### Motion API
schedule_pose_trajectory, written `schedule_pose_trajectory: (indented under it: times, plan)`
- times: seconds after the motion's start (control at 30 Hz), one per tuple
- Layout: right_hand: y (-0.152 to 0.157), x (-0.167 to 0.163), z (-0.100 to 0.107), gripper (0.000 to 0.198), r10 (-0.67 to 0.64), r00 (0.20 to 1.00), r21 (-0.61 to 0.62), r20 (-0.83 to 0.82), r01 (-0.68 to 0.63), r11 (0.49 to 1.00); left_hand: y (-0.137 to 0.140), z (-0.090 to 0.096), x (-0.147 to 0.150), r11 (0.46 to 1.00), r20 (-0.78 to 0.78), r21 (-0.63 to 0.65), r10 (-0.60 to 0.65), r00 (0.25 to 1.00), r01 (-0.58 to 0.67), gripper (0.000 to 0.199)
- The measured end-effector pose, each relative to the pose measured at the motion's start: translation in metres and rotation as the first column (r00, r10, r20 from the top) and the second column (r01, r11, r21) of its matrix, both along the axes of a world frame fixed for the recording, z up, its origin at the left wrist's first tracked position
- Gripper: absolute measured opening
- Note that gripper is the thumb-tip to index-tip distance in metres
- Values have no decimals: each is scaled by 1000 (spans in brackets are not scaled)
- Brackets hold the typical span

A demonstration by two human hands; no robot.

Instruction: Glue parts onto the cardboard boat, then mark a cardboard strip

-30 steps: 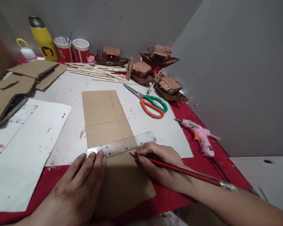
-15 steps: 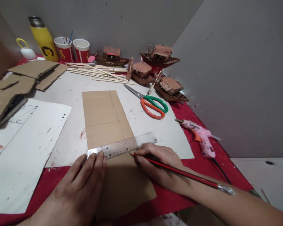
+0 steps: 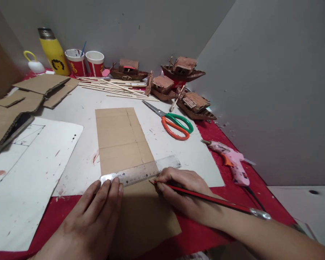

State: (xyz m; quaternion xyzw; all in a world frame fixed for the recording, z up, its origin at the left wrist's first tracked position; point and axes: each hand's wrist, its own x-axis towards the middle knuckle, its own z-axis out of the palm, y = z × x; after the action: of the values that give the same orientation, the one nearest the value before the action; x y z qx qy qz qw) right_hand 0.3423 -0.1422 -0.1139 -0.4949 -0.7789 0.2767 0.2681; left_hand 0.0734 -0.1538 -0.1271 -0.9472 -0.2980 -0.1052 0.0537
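Observation:
A clear plastic ruler (image 3: pixel 141 172) lies slantwise across a strip of brown cardboard (image 3: pixel 119 131). My left hand (image 3: pixel 90 213) rests with its fingers laid flat and its fingertips pressing on the ruler's left end; it grips nothing. In my right hand (image 3: pixel 182 189) is a red and black pencil (image 3: pixel 213 200), pinched near its tip. The pencil point is at the ruler's lower edge, close to the cardboard's right side. Pencil lines run along and across the strip beyond the ruler. Part of the strip's near end is hidden by my left hand.
Scissors (image 3: pixel 176 124) and a pink glue gun (image 3: pixel 233 160) lie to the right. Several brown model boats (image 3: pixel 185 68), thin wooden sticks (image 3: pixel 116 86), paper cups (image 3: pixel 94 63) and a yellow bottle (image 3: pixel 54 54) stand behind. Cardboard pieces (image 3: pixel 24 101) and a drawn paper sheet (image 3: pixel 43 173) lie left.
The view has tilted up slightly, so things sit a little lower in the picture. Both hands, the ruler and the pencil keep nearly the same places on the cardboard.

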Motion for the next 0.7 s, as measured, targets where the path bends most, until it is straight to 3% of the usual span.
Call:
schedule_pose_trajectory:
  times: [0.17,0.4,0.6,0.7]
  plan:
    - [-2,1,-5,11,-24,1000,22,3,24,999,4,2,-3,995,-24,44,-91,996,92,66]
    - [0,2,1,14,-5,1000,-69,0,5,998,2,-5,0,997,97,46,-62,993,58,80]
    - [1,0,1,13,-57,998,-84,0,57,995,5,4,-2,993,-18,49,-104,994,104,81]
    - [1,1,2,15,-26,1000,-80,-4,26,996,5,3,-2,994,12,53,-95,995,94,79]
